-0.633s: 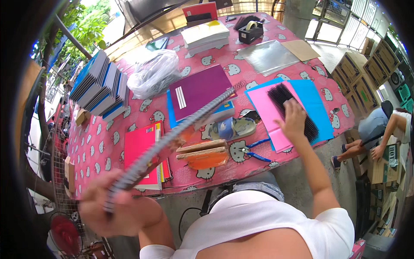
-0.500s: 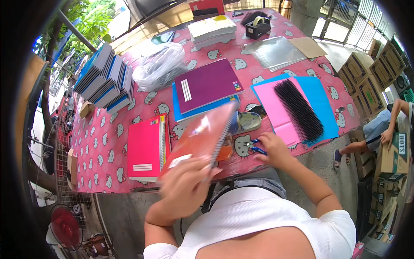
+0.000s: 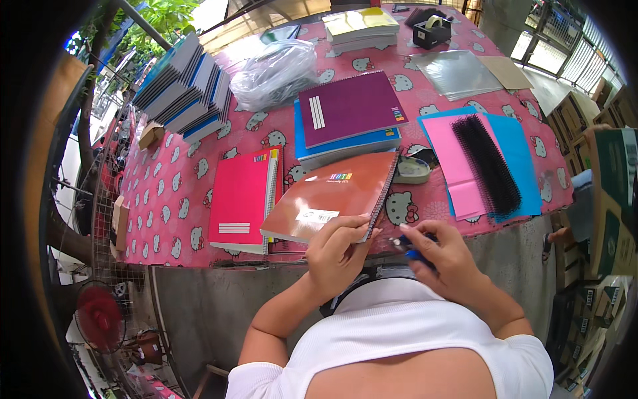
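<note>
Table, head view: pink patterned cloth beyond both sets of fingers.
Left hand: fingers pinching the near corner of the orange-brown notebook at its coil.
Right hand: fingers curled around blue-handled pliers, just right of the left fingers; blur, so cannot tell how the tips stand.
Step, judged: working at the coil's near end.
Next move, judged: calls for a steady left pinch, plier tips lined up with the wire, cover kept clear.
Left of left fingers: red notebook, partly overlapped.
Ahead of left fingers: purple notebook on a blue one.
Ahead-right of right fingers: black coils on pink sheets.
Obstacle, judged: red notebook crowds the orange-brown one's left edge.
</note>
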